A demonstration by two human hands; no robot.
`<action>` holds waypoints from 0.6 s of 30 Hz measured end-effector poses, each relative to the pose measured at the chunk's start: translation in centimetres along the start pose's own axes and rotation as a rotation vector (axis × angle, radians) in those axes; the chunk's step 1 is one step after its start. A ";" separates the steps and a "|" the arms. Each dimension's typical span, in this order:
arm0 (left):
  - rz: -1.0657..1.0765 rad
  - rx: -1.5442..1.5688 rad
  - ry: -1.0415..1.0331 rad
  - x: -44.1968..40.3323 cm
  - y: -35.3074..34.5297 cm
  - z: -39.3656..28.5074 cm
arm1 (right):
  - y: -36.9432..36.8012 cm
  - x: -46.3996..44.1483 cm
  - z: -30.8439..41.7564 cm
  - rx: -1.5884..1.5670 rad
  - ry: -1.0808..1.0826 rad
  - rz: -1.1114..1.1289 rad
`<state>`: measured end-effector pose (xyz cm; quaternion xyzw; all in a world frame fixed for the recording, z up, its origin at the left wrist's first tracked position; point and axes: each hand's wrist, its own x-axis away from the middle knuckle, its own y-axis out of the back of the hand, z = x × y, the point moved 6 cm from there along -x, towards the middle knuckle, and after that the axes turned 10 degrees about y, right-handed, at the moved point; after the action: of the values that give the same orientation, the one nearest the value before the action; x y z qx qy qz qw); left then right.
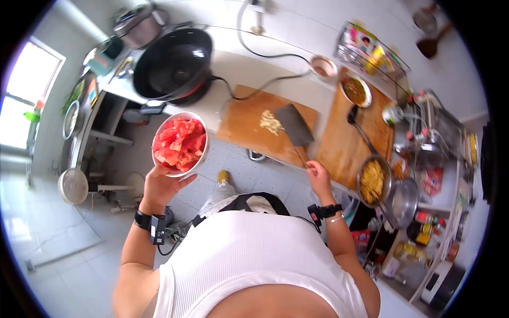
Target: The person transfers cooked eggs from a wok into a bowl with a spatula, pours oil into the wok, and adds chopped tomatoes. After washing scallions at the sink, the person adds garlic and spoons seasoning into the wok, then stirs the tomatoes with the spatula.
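My left hand (161,186) holds a white bowl (203,153) from below, with the thumb spread along its near side. The bowl is full of chopped red tomato (179,142) and is held up left of the cutting board. My right hand (319,177) is at the butt end of a cleaver handle, fingers loosely bent and not wrapped round it; whether a fingertip touches is unclear. The cleaver (294,125) lies on a wooden cutting board (238,119), its blade beside a small heap of chopped pale pieces (271,122), possibly garlic.
A black wok (175,66) stands on the counter at the back left. On a second board (334,143) at the right are a sauce bowl (355,90), a ladle (362,130) and a pan of yellow food (373,180). A power cord (254,98) crosses the counter. A wire rack (371,53) holds packets.
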<state>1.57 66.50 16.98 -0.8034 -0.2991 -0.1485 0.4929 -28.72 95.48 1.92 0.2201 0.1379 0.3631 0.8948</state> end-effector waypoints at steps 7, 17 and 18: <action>-0.032 0.042 -0.152 2.2 7.0 -7.6 | -7.5 -2.1 5.2 -0.023 -0.087 0.152; -0.110 0.168 -0.309 4.2 15.1 -14.0 | -17.7 -11.5 20.6 -0.058 0.177 0.457; -0.169 0.188 -0.354 4.6 15.7 -14.2 | -18.1 -12.0 22.4 -0.048 0.250 0.494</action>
<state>15.77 50.27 15.12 -0.7395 -0.4598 -0.0174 0.4913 -17.33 68.74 13.42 0.1791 0.1809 0.5977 0.7602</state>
